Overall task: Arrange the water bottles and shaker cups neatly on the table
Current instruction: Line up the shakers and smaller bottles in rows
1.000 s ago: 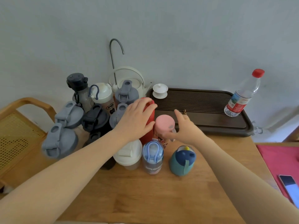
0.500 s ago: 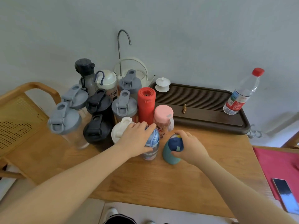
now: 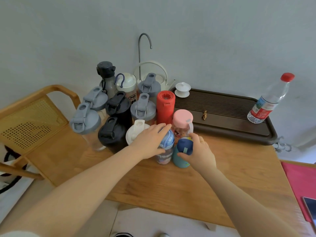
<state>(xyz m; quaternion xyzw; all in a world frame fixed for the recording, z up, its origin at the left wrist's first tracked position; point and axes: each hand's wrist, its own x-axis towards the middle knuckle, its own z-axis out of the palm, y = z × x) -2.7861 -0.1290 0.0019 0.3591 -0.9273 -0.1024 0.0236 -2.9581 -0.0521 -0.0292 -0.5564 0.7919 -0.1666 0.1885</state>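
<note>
Several bottles and shaker cups stand packed together at the back left of the wooden table (image 3: 171, 185). My left hand (image 3: 150, 142) rests over the light-blue lid of a clear bottle (image 3: 165, 155) in the front row. Beside it, my right hand (image 3: 199, 153) grips a teal bottle with a navy lid (image 3: 181, 156). Just behind stand a pink-lidded bottle (image 3: 182, 120) and a tall red bottle (image 3: 165, 106). A white-lidded shaker (image 3: 136, 132) sits left of my left hand. Grey-lidded shakers (image 3: 84, 119) and black shakers (image 3: 111, 132) fill the left side.
A dark slatted tea tray (image 3: 222, 106) lies at the back right, holding a white lidded cup (image 3: 183, 88) and a clear water bottle with a red cap (image 3: 270, 100). A white kettle with a gooseneck tap (image 3: 145, 48) stands behind. A wooden chair (image 3: 34, 117) is left; a phone (image 3: 310, 212) lies far right.
Both hands came down from the red and pink bottles to the front row: left onto the blue-lidded bottle, right onto the teal one. The two bottles now stand closer together.
</note>
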